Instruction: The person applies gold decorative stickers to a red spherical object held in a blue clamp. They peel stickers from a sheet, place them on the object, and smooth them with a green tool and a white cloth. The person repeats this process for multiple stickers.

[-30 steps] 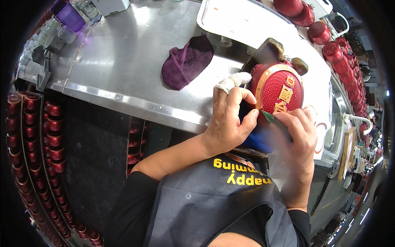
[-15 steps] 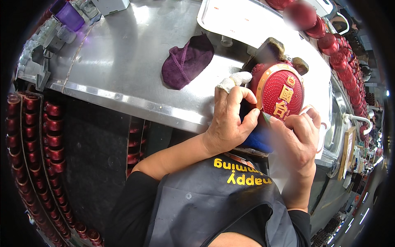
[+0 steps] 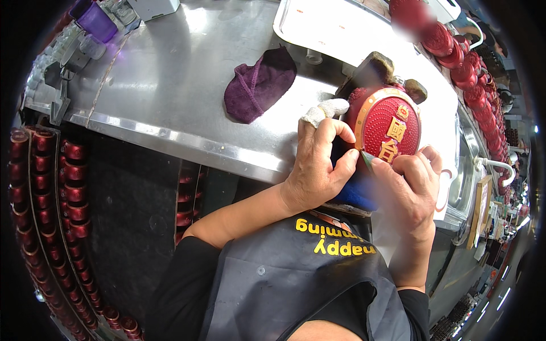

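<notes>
A red, round, drum-shaped bottle (image 3: 378,128) with a studded face, raised gold characters and a gold rim lies tilted in front of me, above a blue cloth (image 3: 357,192). My left hand (image 3: 317,162) grips its left side, thumb and forefinger curled at the lower rim. Pale fabric covers (image 3: 325,112) wrap some of that hand's fingers. Between thumb and fingers of my right hand (image 3: 412,187) is a small, flat greenish piece (image 3: 367,158), its pointed end at the rim by my left thumb. Dark padded blocks (image 3: 380,67) stand behind the bottle.
A purple cloth (image 3: 260,85) lies on the metal table (image 3: 170,74), left of my hands. A white tray (image 3: 330,28) sits at the back. Red bottles (image 3: 476,96) line the right side. Racks of red pieces (image 3: 74,187) stand lower left. Purple container (image 3: 95,23) at far left.
My right hand has shifted slightly, and more of the greenish piece's tip shows at the rim. The row of red bottles at the upper right has moved along. My left hand stays put.
</notes>
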`<state>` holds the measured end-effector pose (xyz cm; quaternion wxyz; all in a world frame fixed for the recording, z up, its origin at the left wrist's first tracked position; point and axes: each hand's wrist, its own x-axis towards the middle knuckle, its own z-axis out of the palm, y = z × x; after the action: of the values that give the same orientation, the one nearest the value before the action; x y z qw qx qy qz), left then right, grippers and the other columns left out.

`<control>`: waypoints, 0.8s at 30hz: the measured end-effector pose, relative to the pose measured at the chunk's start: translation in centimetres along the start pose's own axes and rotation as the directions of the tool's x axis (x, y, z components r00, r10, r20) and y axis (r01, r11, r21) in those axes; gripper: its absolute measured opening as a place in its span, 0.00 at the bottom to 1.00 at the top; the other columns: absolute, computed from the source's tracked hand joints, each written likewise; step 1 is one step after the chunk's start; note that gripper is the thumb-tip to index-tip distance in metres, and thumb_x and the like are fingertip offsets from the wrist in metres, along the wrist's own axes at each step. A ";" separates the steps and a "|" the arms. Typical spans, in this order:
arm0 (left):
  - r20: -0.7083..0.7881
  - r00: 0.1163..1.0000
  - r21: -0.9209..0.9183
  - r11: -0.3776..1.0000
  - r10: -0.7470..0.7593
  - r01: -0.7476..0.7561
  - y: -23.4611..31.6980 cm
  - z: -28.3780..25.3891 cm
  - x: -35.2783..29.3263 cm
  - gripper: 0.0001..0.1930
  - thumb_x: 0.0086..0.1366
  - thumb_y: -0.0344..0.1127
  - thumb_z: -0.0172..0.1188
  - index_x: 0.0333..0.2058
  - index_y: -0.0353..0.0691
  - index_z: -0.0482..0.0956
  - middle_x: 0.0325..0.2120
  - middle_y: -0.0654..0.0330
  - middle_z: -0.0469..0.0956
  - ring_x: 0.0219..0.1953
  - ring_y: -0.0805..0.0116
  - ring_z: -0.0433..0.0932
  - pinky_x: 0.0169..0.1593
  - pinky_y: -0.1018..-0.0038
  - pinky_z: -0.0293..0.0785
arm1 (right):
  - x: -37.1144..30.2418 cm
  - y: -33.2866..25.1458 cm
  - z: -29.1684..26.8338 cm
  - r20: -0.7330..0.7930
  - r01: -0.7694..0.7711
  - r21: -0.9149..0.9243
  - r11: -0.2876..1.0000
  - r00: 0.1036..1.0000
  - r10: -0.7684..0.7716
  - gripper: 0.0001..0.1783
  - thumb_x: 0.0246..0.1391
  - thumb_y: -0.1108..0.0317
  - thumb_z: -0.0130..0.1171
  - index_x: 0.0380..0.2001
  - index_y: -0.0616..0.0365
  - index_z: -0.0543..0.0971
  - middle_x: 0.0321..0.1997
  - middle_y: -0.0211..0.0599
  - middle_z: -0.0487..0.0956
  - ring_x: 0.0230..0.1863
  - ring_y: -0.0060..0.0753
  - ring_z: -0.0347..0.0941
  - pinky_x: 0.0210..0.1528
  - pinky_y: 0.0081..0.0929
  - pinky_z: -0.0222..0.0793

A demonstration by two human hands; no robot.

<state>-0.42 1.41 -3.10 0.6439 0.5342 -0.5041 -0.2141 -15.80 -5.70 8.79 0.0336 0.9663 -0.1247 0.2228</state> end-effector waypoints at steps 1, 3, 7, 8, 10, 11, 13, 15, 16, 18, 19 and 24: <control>-0.002 1.000 0.004 1.000 0.005 -0.005 0.0 0.0 0.0 0.13 0.60 0.29 0.62 0.42 0.37 0.71 0.44 0.48 0.71 0.50 0.49 0.66 0.59 0.55 0.60 | 0.0 0.0 0.0 0.004 -0.002 -0.002 1.000 1.000 0.002 0.16 0.39 0.74 0.73 0.36 0.55 0.85 0.28 0.27 0.69 0.27 0.29 0.68 0.39 0.35 0.60; -0.006 1.000 0.013 1.000 0.015 -0.015 0.0 0.0 0.1 0.13 0.60 0.29 0.62 0.42 0.37 0.71 0.44 0.48 0.71 0.51 0.49 0.66 0.59 0.55 0.60 | 0.0 0.0 0.0 0.003 -0.005 -0.003 1.000 1.000 0.005 0.16 0.39 0.74 0.73 0.37 0.54 0.85 0.28 0.27 0.69 0.27 0.29 0.68 0.40 0.35 0.60; -0.013 1.000 0.012 1.000 0.013 -0.013 -0.1 0.1 0.1 0.13 0.59 0.28 0.63 0.42 0.37 0.71 0.43 0.48 0.71 0.50 0.49 0.66 0.58 0.55 0.60 | 0.0 0.0 0.1 -0.005 -0.003 -0.009 1.000 1.000 0.003 0.16 0.39 0.73 0.72 0.37 0.54 0.85 0.28 0.27 0.69 0.27 0.29 0.68 0.40 0.36 0.60; -0.014 1.000 0.016 1.000 0.020 -0.020 -0.1 0.1 0.1 0.13 0.59 0.28 0.63 0.42 0.37 0.71 0.43 0.48 0.71 0.50 0.49 0.66 0.58 0.54 0.60 | 0.0 0.0 0.1 -0.003 -0.002 -0.022 1.000 1.000 0.002 0.16 0.39 0.73 0.72 0.37 0.54 0.85 0.28 0.27 0.69 0.27 0.29 0.68 0.41 0.37 0.60; -0.017 1.000 0.018 1.000 0.023 -0.023 -0.1 0.1 0.1 0.13 0.59 0.28 0.63 0.42 0.38 0.71 0.43 0.49 0.71 0.50 0.49 0.66 0.58 0.54 0.60 | 0.0 -0.1 -0.1 -0.004 0.002 -0.053 0.999 1.000 -0.002 0.17 0.39 0.71 0.71 0.37 0.53 0.85 0.28 0.27 0.69 0.27 0.29 0.68 0.41 0.37 0.60; -0.020 1.000 0.015 1.000 0.019 -0.019 -0.1 0.1 0.1 0.13 0.59 0.28 0.63 0.42 0.38 0.71 0.42 0.49 0.72 0.50 0.49 0.66 0.58 0.55 0.61 | 0.0 -0.1 -0.2 0.012 0.005 -0.050 0.999 1.000 -0.004 0.17 0.39 0.71 0.70 0.38 0.52 0.85 0.28 0.27 0.69 0.27 0.28 0.68 0.41 0.37 0.60; -0.025 0.999 0.015 1.000 0.020 -0.019 -0.1 0.2 0.1 0.13 0.59 0.28 0.63 0.42 0.38 0.71 0.42 0.49 0.72 0.50 0.49 0.66 0.57 0.55 0.61 | 0.0 -0.2 -0.4 0.035 0.016 -0.041 0.999 0.999 -0.014 0.17 0.40 0.69 0.68 0.38 0.52 0.86 0.28 0.27 0.69 0.27 0.28 0.67 0.42 0.37 0.60; -0.031 0.999 0.022 0.999 0.027 -0.027 -0.1 0.2 0.2 0.13 0.59 0.28 0.63 0.42 0.38 0.71 0.42 0.49 0.72 0.50 0.49 0.66 0.57 0.54 0.61 | 0.1 -0.2 -0.4 0.051 0.015 -0.056 0.998 0.999 -0.012 0.17 0.40 0.68 0.67 0.38 0.51 0.86 0.28 0.27 0.69 0.27 0.28 0.67 0.42 0.37 0.59; -0.041 0.998 0.032 0.998 0.050 -0.049 -0.1 0.2 0.2 0.13 0.59 0.28 0.63 0.42 0.38 0.71 0.42 0.49 0.72 0.50 0.49 0.66 0.57 0.54 0.61 | 0.2 -0.2 -0.5 0.055 0.017 -0.059 0.998 0.998 -0.013 0.17 0.39 0.67 0.67 0.38 0.51 0.86 0.29 0.27 0.69 0.27 0.28 0.67 0.42 0.37 0.59; -0.059 0.994 0.059 0.995 0.088 -0.085 -0.2 0.2 0.3 0.13 0.59 0.28 0.63 0.42 0.38 0.71 0.42 0.49 0.72 0.50 0.49 0.66 0.57 0.54 0.61 | 0.4 -0.3 -0.5 0.045 0.015 -0.090 0.996 0.999 -0.011 0.17 0.40 0.67 0.66 0.38 0.51 0.86 0.29 0.27 0.69 0.27 0.28 0.66 0.42 0.38 0.59; -0.052 0.996 0.037 0.997 0.073 -0.071 -0.2 0.2 0.3 0.13 0.59 0.28 0.63 0.42 0.38 0.71 0.43 0.49 0.71 0.50 0.49 0.66 0.57 0.54 0.61 | 0.5 -0.4 -0.6 0.040 0.015 -0.103 0.995 0.999 -0.011 0.17 0.40 0.67 0.66 0.38 0.51 0.86 0.29 0.27 0.69 0.27 0.28 0.66 0.42 0.38 0.59; -0.018 1.000 -0.004 1.000 0.010 -0.010 -0.2 0.2 0.1 0.13 0.59 0.28 0.63 0.41 0.38 0.71 0.43 0.48 0.71 0.50 0.48 0.66 0.57 0.54 0.61 | 0.7 -0.6 -0.9 0.100 0.010 -0.070 0.997 0.995 -0.003 0.17 0.41 0.66 0.65 0.39 0.50 0.86 0.30 0.27 0.69 0.27 0.28 0.66 0.42 0.38 0.59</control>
<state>-0.48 1.12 -3.29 0.6506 0.5322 -0.5006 -0.2071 -15.45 -5.18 9.88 0.0623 0.9748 -0.1307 0.1695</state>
